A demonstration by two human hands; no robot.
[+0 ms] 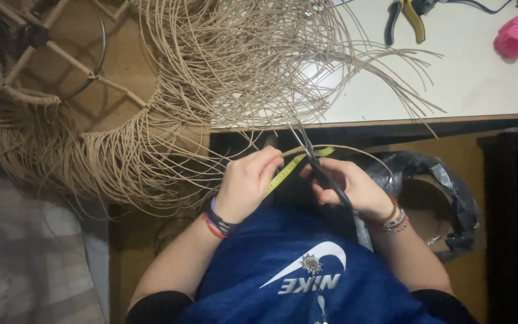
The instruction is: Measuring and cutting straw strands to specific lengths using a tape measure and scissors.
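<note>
Gripping one cane strand and one yellow tape, the left hand is clenched; one pair of scissors is grasped by the right hand. One pair of pliers is seen on the table.

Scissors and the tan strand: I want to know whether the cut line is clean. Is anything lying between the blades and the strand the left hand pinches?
Nothing visible lies between them. The scissors in the right hand already meet the tan strand beside the left hand. The yellow tape measure runs just under them.
</note>
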